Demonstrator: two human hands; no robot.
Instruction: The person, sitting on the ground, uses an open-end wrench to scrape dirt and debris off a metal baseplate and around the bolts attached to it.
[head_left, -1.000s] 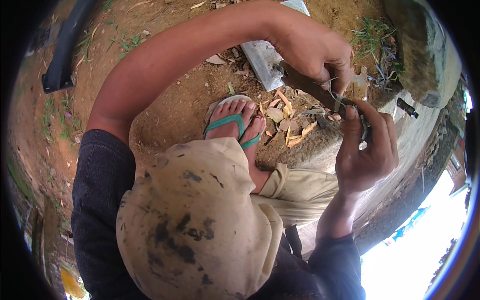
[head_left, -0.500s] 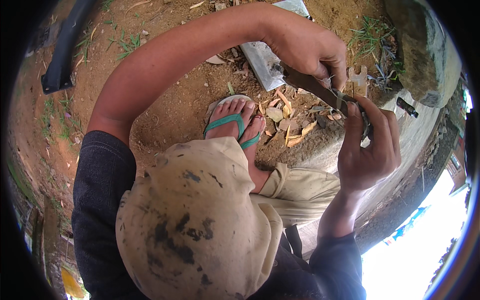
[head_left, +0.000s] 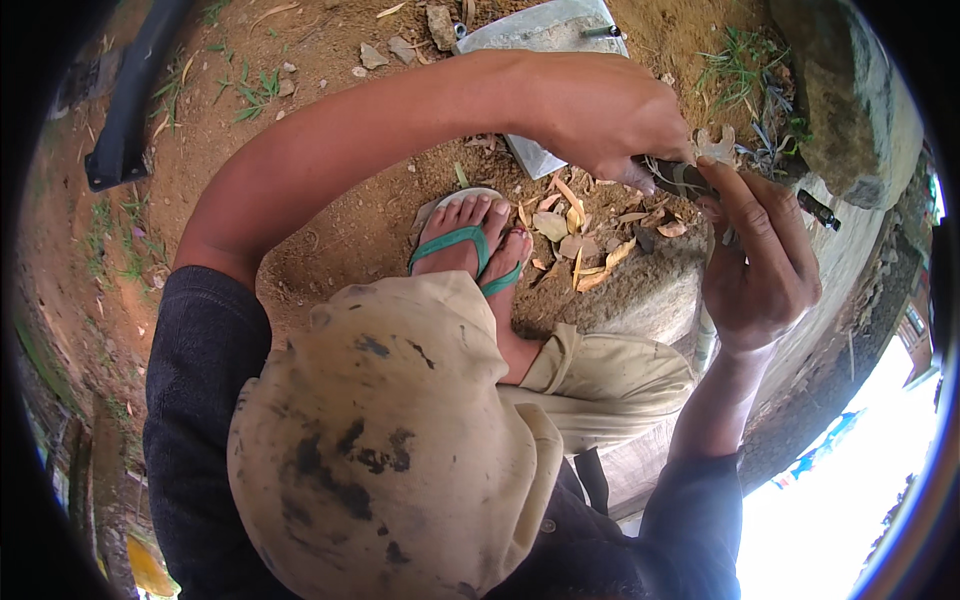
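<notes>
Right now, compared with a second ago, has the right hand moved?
Yes: the right hand has shifted rightward and slightly up in the picture, closer to the short dark rod.

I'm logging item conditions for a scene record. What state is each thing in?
Dark strip: held between both hands, partly hidden
Left hand: closed on the strip
Right hand: fingers gripping the strip
Trousers: stained with dark marks
Green-strapped sandal: worn
Leaves: scattered
Grey slab: on the soil, partly hidden
</notes>
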